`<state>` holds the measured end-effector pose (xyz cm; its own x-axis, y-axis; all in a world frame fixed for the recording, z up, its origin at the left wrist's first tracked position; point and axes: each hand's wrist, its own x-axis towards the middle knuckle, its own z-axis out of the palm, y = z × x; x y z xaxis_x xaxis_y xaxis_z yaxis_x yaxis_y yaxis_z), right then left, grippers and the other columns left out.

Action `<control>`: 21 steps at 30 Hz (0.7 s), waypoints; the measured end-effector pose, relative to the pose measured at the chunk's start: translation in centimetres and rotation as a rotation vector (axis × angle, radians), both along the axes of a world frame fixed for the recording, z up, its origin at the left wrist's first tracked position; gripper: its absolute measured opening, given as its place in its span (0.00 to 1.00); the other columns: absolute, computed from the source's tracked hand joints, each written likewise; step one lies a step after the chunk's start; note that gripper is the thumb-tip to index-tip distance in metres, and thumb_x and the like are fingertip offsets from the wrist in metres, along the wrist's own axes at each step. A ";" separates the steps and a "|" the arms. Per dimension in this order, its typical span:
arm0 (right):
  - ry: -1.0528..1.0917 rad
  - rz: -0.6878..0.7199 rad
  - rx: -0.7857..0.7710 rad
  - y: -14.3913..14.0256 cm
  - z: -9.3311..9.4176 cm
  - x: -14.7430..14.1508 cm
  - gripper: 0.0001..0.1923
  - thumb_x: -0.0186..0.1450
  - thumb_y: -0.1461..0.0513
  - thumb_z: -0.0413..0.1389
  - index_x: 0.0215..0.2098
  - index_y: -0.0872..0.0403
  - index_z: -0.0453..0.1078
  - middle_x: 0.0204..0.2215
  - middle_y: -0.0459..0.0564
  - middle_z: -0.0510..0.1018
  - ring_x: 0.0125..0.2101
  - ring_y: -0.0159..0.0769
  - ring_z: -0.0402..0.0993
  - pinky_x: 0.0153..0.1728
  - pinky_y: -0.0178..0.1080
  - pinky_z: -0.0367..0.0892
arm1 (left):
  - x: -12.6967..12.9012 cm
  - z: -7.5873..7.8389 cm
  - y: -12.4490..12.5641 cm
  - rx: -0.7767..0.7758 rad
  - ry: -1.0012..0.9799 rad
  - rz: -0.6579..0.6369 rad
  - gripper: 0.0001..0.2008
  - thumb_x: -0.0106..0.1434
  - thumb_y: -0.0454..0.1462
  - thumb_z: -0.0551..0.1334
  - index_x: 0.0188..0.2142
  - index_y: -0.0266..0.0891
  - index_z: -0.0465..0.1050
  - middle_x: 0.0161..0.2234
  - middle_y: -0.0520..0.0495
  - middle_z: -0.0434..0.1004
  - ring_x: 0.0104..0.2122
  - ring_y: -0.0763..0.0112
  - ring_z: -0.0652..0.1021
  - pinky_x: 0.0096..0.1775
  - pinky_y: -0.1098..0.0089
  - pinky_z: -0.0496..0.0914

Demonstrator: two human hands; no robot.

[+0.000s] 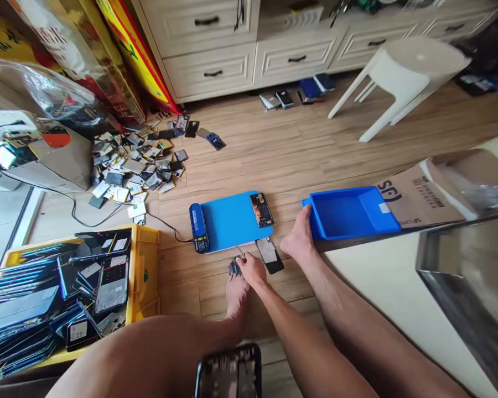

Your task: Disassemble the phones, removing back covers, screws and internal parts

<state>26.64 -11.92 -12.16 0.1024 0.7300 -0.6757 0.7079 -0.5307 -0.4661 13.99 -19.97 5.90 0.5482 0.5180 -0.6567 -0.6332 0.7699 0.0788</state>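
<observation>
My right hand [253,269] is low over the floor beside my bare foot, its fingers pinched together. A thin tool [239,251] seems to stick out of the pinch; its kind is too small to tell. Touching or just beside the fingertips is a small dark crumpled piece [234,267], near my toes. An opened phone with bare insides [229,373] shows at the bottom edge; whatever supports it is out of frame. My left hand is not visible. Past the right hand lies a blue mat [232,221] bearing another opened phone [261,210]. A phone part [269,254] lies partly under the mat's edge.
A corded blue device with a display [198,228] sits on the mat's left end. At left stands a yellow crate [145,271] of phone parts, with a battery pile [136,160] behind. A blue bin [352,213] is at right, and a white stool [415,72] farther back.
</observation>
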 end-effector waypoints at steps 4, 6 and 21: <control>0.130 -0.072 0.117 2.4 6.7 0.2 0.14 0.72 0.53 0.59 0.37 0.57 0.73 0.31 0.44 0.76 0.28 0.30 0.74 0.33 0.37 0.73 | -3.0 6.9 -5.0 0.059 0.005 -0.032 0.34 0.63 0.62 0.58 0.58 0.44 0.77 0.51 0.38 0.82 0.49 0.45 0.81 0.44 0.51 0.78; 0.221 -0.121 0.213 5.1 10.6 -0.4 0.18 0.74 0.50 0.55 0.36 0.57 0.71 0.26 0.41 0.72 0.22 0.27 0.68 0.26 0.33 0.68 | -3.4 9.2 -6.7 0.091 -0.008 -0.062 0.35 0.65 0.60 0.57 0.53 0.34 0.80 0.44 0.33 0.84 0.42 0.48 0.84 0.43 0.56 0.77; 0.106 -0.347 0.677 -17.9 29.5 15.0 0.33 0.71 0.40 0.42 0.43 0.51 0.81 0.26 0.50 0.78 0.29 0.40 0.75 0.32 0.39 0.67 | 3.8 16.2 -12.1 0.293 -0.215 -0.116 0.38 0.73 0.56 0.43 0.52 0.25 0.76 0.40 0.31 0.83 0.35 0.57 0.83 0.40 0.62 0.75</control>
<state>41.67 -29.82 17.32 0.3608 0.9259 -0.1116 0.4866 -0.2890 -0.8244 17.83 -32.09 22.05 0.7236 0.5931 -0.3531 -0.5690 0.8021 0.1813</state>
